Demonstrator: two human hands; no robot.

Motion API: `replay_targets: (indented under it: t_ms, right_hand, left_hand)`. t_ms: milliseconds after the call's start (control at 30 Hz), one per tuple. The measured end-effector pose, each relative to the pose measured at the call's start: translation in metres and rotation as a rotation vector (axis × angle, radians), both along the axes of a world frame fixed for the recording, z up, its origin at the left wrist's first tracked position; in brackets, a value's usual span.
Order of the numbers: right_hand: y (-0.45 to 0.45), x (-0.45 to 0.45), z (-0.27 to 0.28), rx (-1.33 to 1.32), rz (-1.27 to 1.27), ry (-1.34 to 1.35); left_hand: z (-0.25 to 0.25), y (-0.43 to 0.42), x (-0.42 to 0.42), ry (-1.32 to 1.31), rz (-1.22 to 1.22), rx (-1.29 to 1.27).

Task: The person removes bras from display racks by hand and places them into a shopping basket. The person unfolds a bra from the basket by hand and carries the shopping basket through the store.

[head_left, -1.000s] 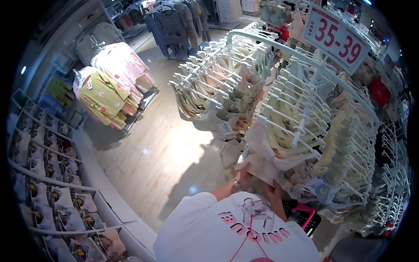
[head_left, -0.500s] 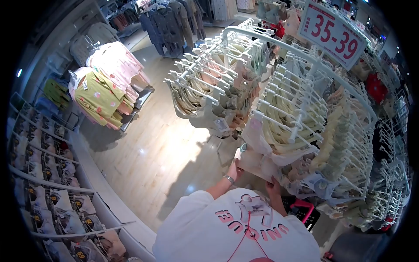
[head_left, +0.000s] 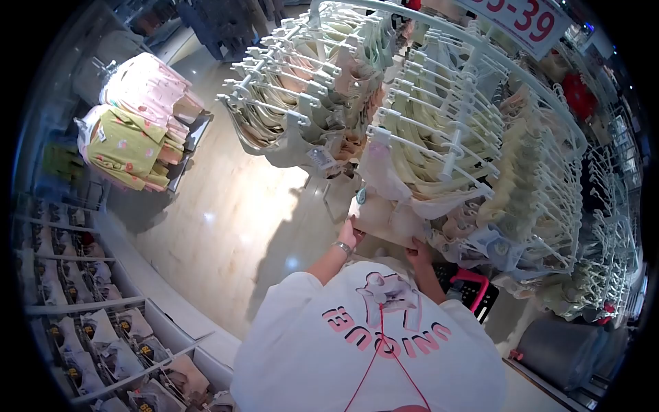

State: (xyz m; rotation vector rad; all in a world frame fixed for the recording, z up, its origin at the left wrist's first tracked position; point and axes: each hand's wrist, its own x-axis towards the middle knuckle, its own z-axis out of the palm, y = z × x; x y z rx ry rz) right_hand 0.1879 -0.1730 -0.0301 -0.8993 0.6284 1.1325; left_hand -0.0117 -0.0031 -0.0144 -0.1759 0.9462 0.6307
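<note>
Bra (head_left: 383, 218) in both hands (head_left: 350, 234) (head_left: 418, 255); tag (head_left: 361, 196) apparently printed, blurred; shirt (head_left: 364, 343): "UNIQUE".

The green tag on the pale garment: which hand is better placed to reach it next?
Probably the left hand: it grips the pale garment just below the green tag. The right hand is at the opposite end, farther away.

White top (head_left: 302, 371), loose sleeves (head_left: 276, 301). Curved pink-and-black lettering (head_left: 386, 345), printed figure (head_left: 388, 300) beside it. Thin red cord (head_left: 382, 321), forking in two. Wristband (head_left: 342, 246) silver-coloured, on left side.
</note>
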Motion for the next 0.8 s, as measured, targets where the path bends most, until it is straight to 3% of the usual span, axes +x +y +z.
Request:
replay_targets:
  t_ms: [167, 367, 467, 567, 667, 733, 767, 800]
  right_hand:
    - [-0.013, 0.008, -0.052, 0.009, 0.021, 0.061]
    - [-0.021, 0.012, -0.051, -0.173, 0.145, 0.035]
    - [-0.022, 0.016, -0.068, -0.137, 0.115, 0.041]
    - [-0.032, 0.020, -0.078, -0.202, 0.739, -0.624]
    - [-0.013, 0.007, -0.042, -0.146, 0.066, 0.029]
    - [-0.008, -0.002, -0.016, -0.216, -0.013, 0.046]
    - [-0.001, -0.008, -0.011, -0.235, -0.046, 0.059]
    - [-0.009, -0.002, -0.030, -0.061, 0.046, 0.084]
  left_hand:
    - [-0.001, 0.000, -0.002, 0.116, -0.009, -0.110]
    - [-0.040, 0.000, -0.013, 0.112, -0.128, -0.141]
    - [-0.045, -0.003, -0.017, 0.176, -0.144, -0.167]
    - [-0.037, -0.001, -0.014, 0.255, -0.108, -0.204]
    - [-0.057, -0.004, -0.021, 0.274, -0.141, -0.176]
    - [-0.058, -0.004, -0.023, 0.353, -0.149, -0.115]
    - [-0.106, -0.012, -0.015, 0.305, -0.061, -0.119]
    - [-0.149, -0.005, -0.011, 0.256, 0.031, -0.114]
